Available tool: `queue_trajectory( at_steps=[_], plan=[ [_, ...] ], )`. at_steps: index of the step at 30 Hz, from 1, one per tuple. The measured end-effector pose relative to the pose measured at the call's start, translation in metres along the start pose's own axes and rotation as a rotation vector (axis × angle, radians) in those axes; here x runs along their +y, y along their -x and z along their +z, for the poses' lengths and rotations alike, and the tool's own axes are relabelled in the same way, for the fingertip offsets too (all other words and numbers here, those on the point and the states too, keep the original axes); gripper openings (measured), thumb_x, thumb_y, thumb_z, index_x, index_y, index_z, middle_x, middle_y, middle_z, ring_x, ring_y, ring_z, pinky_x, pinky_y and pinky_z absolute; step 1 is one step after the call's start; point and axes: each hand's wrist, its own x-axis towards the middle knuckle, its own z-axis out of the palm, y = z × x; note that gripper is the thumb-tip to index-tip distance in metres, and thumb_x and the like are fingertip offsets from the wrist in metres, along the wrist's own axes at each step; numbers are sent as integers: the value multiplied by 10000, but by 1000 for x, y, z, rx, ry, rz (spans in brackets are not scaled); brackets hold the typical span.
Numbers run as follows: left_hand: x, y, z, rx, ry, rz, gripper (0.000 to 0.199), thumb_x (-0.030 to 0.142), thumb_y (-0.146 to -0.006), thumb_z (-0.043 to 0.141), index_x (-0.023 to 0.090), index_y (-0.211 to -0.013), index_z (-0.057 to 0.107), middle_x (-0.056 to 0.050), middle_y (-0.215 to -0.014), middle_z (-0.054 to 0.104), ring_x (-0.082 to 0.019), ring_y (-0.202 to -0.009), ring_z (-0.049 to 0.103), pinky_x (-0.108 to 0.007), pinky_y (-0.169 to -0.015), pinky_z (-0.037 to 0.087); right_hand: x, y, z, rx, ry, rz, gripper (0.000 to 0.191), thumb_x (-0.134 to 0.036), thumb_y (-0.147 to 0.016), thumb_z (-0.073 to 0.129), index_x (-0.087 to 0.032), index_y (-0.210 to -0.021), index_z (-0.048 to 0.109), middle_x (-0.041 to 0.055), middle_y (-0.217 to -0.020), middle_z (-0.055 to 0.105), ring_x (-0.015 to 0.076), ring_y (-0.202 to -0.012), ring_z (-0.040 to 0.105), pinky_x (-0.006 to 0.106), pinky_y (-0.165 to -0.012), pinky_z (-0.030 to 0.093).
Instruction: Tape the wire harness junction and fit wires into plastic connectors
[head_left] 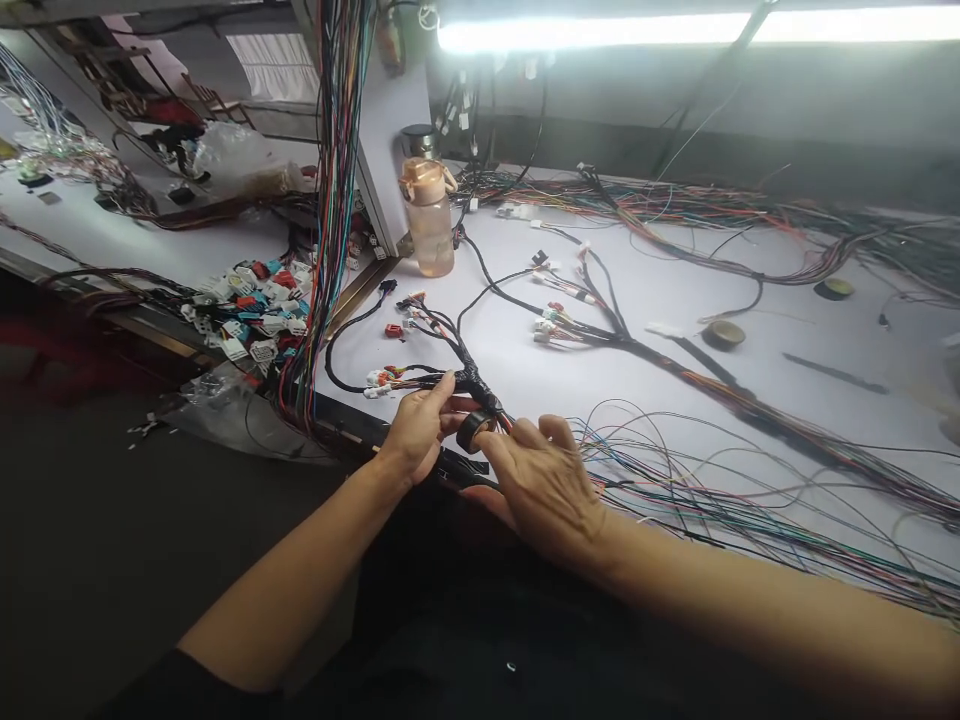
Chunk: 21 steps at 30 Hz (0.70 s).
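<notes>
A wire harness (471,377) lies at the front edge of the white table, its trunk wrapped in black tape and its branches ending in white, orange and black connectors. My left hand (420,425) grips the trunk, thumb on top and fingers beneath. Close beside it, my right hand (544,470) holds a roll of black tape (472,430) against the harness, just past the wrapped part. Loose coloured wires run on from there to the right, under my right hand. A small red connector (394,330) rests apart on the table.
A second harness (637,348) stretches across the table behind my hands. A peach water bottle (431,220) stands by the post. Hanging wires (337,170) and a connector heap (259,310) are at left. Tape rolls (724,335) and loose wires (697,500) lie right.
</notes>
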Motion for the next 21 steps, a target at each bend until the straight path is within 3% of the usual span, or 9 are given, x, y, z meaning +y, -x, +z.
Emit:
queue_trajectory(
  at_steps=[6, 10, 17, 21],
  plan=[
    [-9, -5, -5, -50, 15, 22, 394, 473, -730, 746, 87, -765, 674, -121, -774, 687, -193, -730, 655, -265, -696, 489, -13, -8, 14, -50, -67, 54, 331, -373, -770, 731, -189, -945, 519, 18, -860, 651, 222, -896, 517, 374, -824, 246],
    [-14, -6, -13, -100, 76, 15, 377, 463, -736, 749, 100, -822, 692, -115, -854, 696, -212, -826, 653, -301, -793, 496, -21, -11, 18, -117, 5, 62, 349, -354, -779, 716, -184, -1009, 517, 46, -946, 628, 242, -929, 511, 381, -846, 277],
    [-11, -12, -17, -152, 118, -55, 373, 432, -706, 782, 92, -830, 690, -121, -846, 690, -239, -842, 649, -325, -770, 523, -31, -10, 33, -149, 114, 122, 419, -380, -812, 664, -150, -1119, 497, 135, -1152, 566, 284, -1081, 478, 402, -927, 335],
    [-11, -15, -12, -95, 72, -54, 422, 452, -626, 830, 86, -760, 668, -106, -779, 676, -217, -768, 641, -294, -698, 520, -26, -14, 32, -168, 36, 102, 287, -372, -839, 630, -169, -1009, 518, 52, -947, 602, 242, -941, 514, 383, -857, 371]
  ],
)
